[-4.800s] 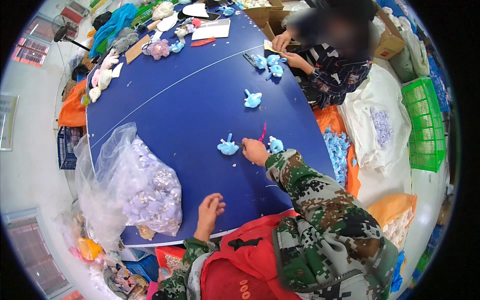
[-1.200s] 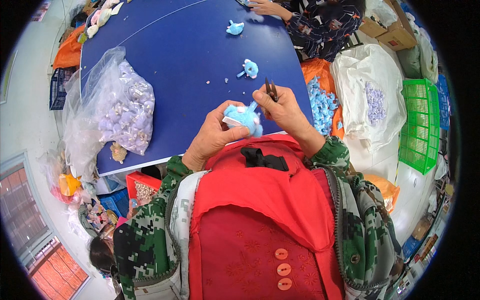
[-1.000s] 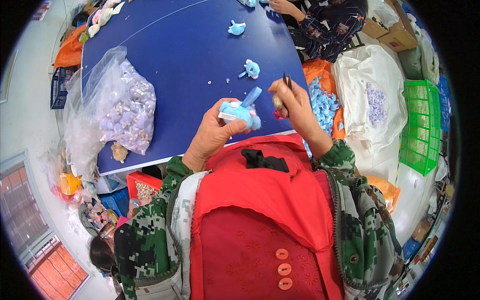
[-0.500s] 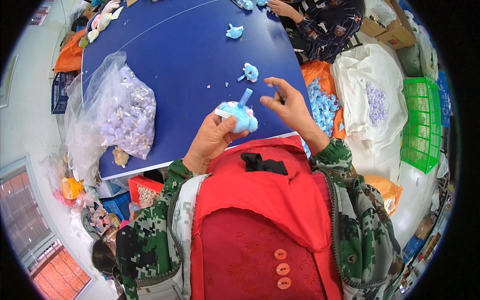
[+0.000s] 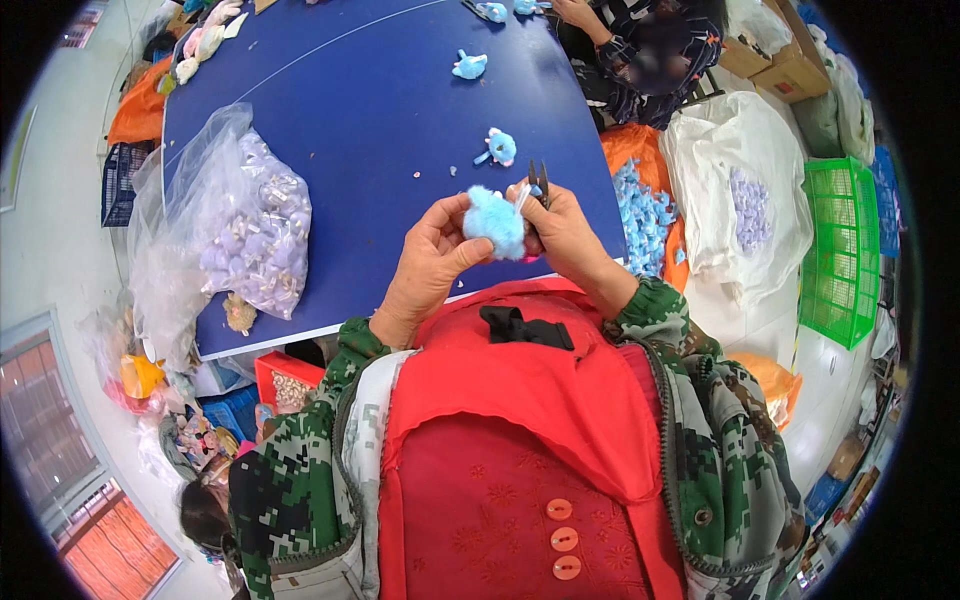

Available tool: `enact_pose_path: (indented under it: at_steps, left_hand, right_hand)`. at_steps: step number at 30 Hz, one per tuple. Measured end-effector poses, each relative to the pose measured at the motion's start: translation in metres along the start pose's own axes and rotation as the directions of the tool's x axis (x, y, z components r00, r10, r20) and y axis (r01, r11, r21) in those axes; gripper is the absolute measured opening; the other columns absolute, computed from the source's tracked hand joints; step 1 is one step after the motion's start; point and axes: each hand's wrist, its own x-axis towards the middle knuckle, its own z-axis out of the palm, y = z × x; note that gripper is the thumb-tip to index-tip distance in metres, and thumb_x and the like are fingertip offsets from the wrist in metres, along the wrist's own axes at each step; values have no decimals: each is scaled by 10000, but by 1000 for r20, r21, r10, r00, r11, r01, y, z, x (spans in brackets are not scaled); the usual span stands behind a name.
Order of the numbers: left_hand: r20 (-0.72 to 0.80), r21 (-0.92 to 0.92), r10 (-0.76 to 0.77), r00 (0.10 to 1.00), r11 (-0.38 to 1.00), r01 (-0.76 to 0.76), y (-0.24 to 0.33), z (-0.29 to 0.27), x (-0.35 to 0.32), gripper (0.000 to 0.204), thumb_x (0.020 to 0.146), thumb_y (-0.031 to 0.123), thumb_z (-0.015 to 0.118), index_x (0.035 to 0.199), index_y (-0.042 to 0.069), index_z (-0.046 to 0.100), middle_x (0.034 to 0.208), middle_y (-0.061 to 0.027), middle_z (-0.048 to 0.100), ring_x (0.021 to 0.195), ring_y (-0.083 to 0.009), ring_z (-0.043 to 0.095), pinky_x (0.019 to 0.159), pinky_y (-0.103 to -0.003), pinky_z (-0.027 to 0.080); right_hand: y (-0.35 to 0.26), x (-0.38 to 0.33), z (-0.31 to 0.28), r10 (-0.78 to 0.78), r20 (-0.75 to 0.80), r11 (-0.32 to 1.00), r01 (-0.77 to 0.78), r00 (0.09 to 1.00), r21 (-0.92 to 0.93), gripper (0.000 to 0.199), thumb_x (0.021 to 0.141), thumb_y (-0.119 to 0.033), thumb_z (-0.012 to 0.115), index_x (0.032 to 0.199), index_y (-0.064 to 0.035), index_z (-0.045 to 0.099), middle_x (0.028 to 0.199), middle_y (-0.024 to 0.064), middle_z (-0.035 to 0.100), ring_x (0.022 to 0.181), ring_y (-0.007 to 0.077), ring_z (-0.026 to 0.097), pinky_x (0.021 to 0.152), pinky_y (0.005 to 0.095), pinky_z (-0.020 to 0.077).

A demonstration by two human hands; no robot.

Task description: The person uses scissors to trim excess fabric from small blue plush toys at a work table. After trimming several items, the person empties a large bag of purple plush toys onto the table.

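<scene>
Left hand [image 5: 428,262] grips a blue plush toy [image 5: 494,221]; right hand [image 5: 562,232] holds small scissors [image 5: 539,182] at it — trimming underway. Two toys [image 5: 498,148] lie on the table [image 5: 380,110].

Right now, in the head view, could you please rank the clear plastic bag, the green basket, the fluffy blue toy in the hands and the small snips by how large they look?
1. clear plastic bag
2. green basket, though it sits near the bent rim, so this is unsure
3. fluffy blue toy
4. small snips
</scene>
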Motion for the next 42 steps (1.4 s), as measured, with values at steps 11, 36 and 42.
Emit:
enact_pose_path:
  at_steps: [11, 36, 42]
  left_hand:
    - [-26, 6, -17, 1000, 1000, 17, -1, -5, 8, 286, 835, 71, 538, 1108, 31, 464, 1019, -77, 538, 933, -155, 537, 781, -315, 480]
    - [-388, -222, -373, 843, 925, 308, -2, -126, -21, 210, 871, 143, 498, 1067, 66, 496, 1025, -78, 549, 881, -166, 546, 738, -284, 468]
    - [-446, -237, -394, 804, 918, 318, 5, -148, -29, 208, 878, 140, 485, 1067, 55, 495, 1023, -88, 553, 867, -165, 549, 737, -284, 470]
  right_hand:
    - [19, 7, -1, 78, 10, 990, -79, 997, 116, 203, 872, -247, 525, 849, -46, 516, 549, -3, 456, 406, 66, 393, 363, 210, 293]
    - [93, 206, -95, -236, -389, 500, -232, 890, -834, 392, 722, -250, 622, 1016, -16, 511, 868, 200, 603, 722, 286, 605, 649, 349, 478]
    - [127, 210, -85, -134, -305, 173, -281, 943, -944, 437, 733, -250, 599, 1129, -130, 458, 920, 224, 540, 850, 386, 561, 746, 433, 465]
